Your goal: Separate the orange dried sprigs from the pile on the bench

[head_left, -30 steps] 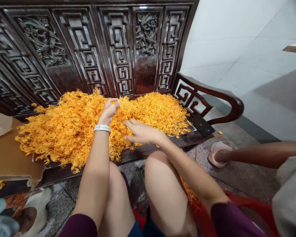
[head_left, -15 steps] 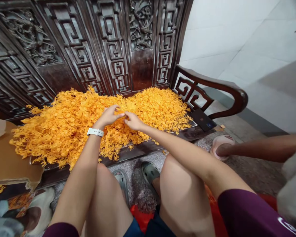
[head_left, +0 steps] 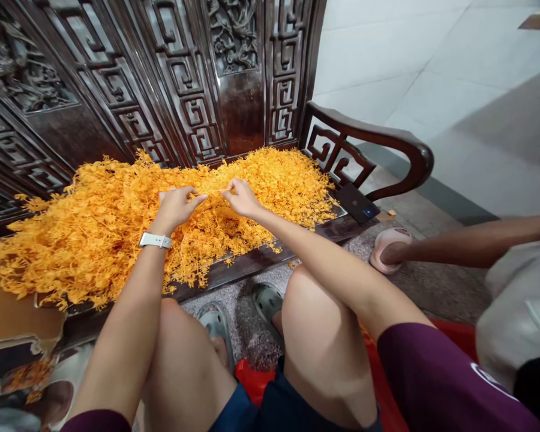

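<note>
A large heap of orange-yellow plastic flower sprigs [head_left: 103, 228] covers the bench seat in front of me. Over its middle, my left hand [head_left: 177, 207] is pinched, with a white-banded watch [head_left: 155, 240] on the wrist. To its right, thumb and forefinger of my right hand [head_left: 243, 197] are pressed together. A thin orange sprig [head_left: 215, 192] seems to stretch between the two sets of fingertips; its ends are hidden in the fingers.
The dark carved wooden bench has a backrest [head_left: 240, 117] behind the heap and an armrest [head_left: 414, 156] at right. A dark phone [head_left: 357, 204] lies by the armrest. A cardboard box [head_left: 18, 318] stands at left. Another person's leg [head_left: 468, 240] is on the right.
My hands have moved apart from near touching, drawing a thin orange strand between them. The whole view has shifted slightly, so the bench appears further left.
</note>
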`<state>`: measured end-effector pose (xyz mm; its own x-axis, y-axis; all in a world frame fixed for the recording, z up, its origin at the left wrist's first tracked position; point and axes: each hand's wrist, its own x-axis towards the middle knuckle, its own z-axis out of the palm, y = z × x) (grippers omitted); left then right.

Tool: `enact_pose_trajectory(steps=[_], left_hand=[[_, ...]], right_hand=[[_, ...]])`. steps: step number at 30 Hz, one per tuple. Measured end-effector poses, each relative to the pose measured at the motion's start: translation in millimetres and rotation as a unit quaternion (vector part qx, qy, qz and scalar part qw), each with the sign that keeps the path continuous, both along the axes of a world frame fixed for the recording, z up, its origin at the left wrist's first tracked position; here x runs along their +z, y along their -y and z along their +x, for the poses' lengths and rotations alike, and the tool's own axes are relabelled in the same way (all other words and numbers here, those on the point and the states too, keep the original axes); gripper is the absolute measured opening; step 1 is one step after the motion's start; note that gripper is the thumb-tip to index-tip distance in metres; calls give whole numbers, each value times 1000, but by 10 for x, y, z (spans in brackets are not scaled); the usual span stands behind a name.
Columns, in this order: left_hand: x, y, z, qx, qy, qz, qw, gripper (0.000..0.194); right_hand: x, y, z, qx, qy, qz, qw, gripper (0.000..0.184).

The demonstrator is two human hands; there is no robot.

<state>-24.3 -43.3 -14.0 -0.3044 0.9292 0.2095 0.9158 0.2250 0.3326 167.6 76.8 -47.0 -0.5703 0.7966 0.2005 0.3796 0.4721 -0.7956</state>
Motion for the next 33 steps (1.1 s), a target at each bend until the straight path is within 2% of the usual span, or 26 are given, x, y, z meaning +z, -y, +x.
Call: enact_pose_trajectory(steps=[5,8,10,12,16,23,26,29,33], left_hand=[[181,157,100,-23,-77,120,990,31],[294,240,216,-23,-83,186,979,24],[353,277,286,-23,-76,202,976,24],[388,296,316,-11,-58,209,976,24],[419,302,245,36,23,256,966,21],[487,300,219,47,159,351,922,20],[480,292,277,48,194,356,913,20],[435,286,262,54,229,314,920,3],[343,299,177,35,210,227,950,46]], right_hand=[[42,-44,22,-14,57,77,995,22],[0,5,21,6,110,113,988,22],[-43,83,9,25,140,137,980,22],[-82,176,-14,43,160,160,973,26],[-108,312,-101,67,173,174,967,46],[-109,251,-216,95,112,132,980,69],[-68,205,-183,104,56,97,988,76],[19,186,-123,80,-10,54,995,73],[147,156,-59,8,-71,48,996,62]])
